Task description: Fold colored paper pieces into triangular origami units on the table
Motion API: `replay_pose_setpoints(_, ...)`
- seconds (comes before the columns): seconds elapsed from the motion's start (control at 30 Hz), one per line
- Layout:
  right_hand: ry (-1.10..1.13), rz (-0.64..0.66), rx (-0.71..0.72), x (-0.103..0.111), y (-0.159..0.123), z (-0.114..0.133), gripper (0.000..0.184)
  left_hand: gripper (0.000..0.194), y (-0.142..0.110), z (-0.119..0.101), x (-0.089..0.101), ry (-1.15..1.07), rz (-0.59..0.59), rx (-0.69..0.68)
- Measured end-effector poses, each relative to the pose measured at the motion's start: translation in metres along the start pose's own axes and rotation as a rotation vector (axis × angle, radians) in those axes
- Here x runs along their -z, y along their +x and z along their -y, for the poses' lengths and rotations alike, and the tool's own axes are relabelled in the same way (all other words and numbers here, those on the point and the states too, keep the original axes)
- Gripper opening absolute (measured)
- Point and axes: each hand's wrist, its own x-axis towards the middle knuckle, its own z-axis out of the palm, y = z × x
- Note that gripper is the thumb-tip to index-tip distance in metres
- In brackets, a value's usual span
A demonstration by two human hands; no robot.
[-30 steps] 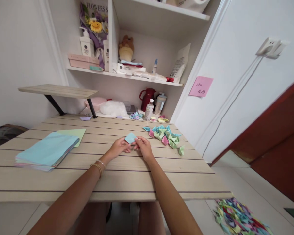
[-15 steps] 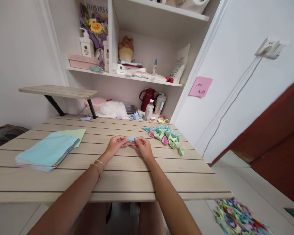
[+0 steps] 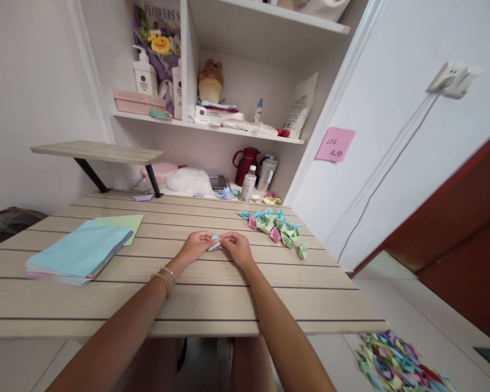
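Note:
A small folded piece of light blue paper (image 3: 214,243) is pinched between my two hands just above the slatted table (image 3: 212,305). My left hand (image 3: 196,245) grips it from the left, thumb and fingers pressed together. From the right, my right hand (image 3: 237,247) closes on its other side. The fingers hide part of its folds. To the right of my hands lies a heap of folded paper pieces (image 3: 275,223) in green, blue and pink. A stack of blue-topped paper sheets (image 3: 81,247) rests at the left, over a light green sheet (image 3: 133,224).
A raised wooden stand (image 3: 98,152) on black legs occupies the back left. Behind the table, a bottle (image 3: 249,184), a red jug (image 3: 245,166) and a tumbler (image 3: 267,173) stand close together. Many colourful folded papers (image 3: 396,362) lie on the floor at lower right.
Both hands have come closer together and slightly nearer to me. The blue paper has turned from level to slanted and shows a pointed lower end.

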Motion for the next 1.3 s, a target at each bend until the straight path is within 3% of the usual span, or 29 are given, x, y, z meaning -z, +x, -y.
replay_pose_setpoints(0.33, 0.05, 0.032, 0.025, -0.005, -0.002, 0.011, 0.037, 0.03, -0.002, -0.009, 0.004, -0.133, 0.019, 0.17)
replay_pose_setpoints(0.67, -0.046, -0.016, 0.08, -0.004, -0.001, 0.004, 0.033, 0.041, 0.0, -0.006, 0.003, -0.139, 0.056, 0.213)
replay_pose_setpoints(0.8, -0.207, -0.049, 0.154, -0.002, -0.002, 0.006, 0.035, 0.038, -0.001, -0.006, 0.002, -0.132, 0.088, 0.216)
replay_pose_setpoints(0.9, -0.321, -0.062, 0.266, -0.001, -0.003, 0.007, 0.026, 0.035, -0.001, -0.007, 0.001, -0.138, 0.097, 0.215)
replay_pose_setpoints(1.07, -0.36, -0.016, 0.406, -0.001, -0.005, 0.01, 0.022, 0.034, -0.003, -0.011, 0.001, -0.187, 0.099, 0.207)
replay_pose_setpoints(1.2, -0.325, 0.013, 0.365, -0.002, -0.005, 0.01, 0.023, 0.038, -0.004, -0.013, 0.002, -0.201, 0.076, 0.193)
replay_pose_setpoints(1.3, -0.216, -0.005, 0.221, -0.003, -0.004, 0.008, 0.033, 0.04, -0.003, -0.012, 0.002, -0.21, 0.025, 0.175)
